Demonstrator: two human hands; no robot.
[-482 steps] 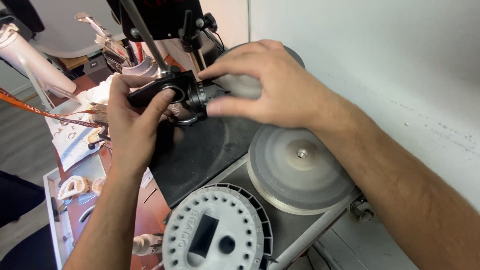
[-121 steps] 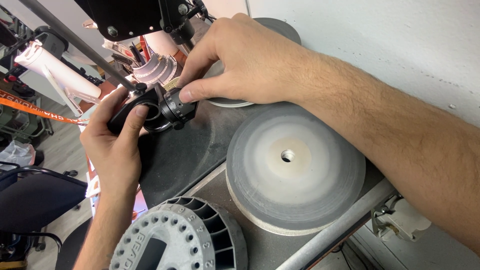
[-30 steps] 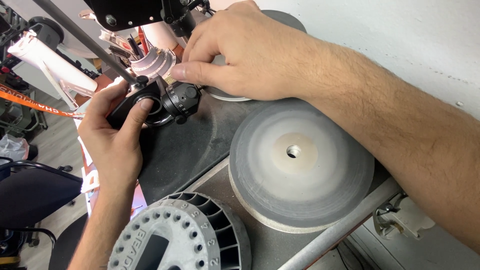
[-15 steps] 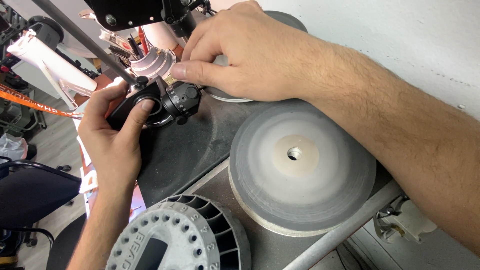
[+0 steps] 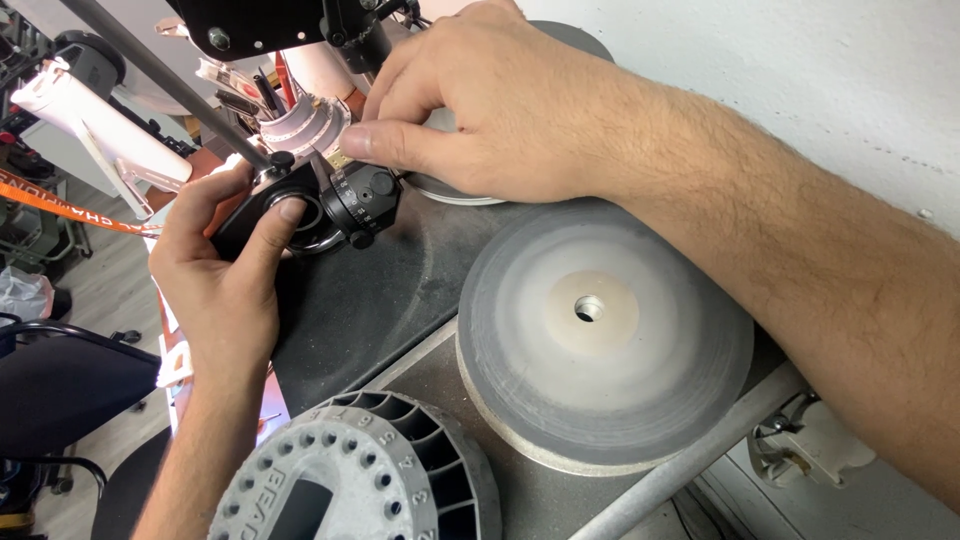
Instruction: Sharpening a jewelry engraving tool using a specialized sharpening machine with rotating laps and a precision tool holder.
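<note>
Head view, landmark: the big grey disc (image 5: 603, 325) on the dark desk (image 5: 400, 290).
Left hand (image 5: 215, 290): my grip is clamped on a small black clamp body (image 5: 262, 205), up and left of the disc, thumb pressed at its ring.
Right hand (image 5: 500, 105): above the disc, thumb and forefinger pinched together at the black graduated knob (image 5: 362, 200), just right of the body.
Doing it well: I judge small turns best, left hand steadying.
Hedge: the fingertip contact is partly hidden.
Nearby: slotted grey wheel (image 5: 350, 480), below-left of the disc.
</note>
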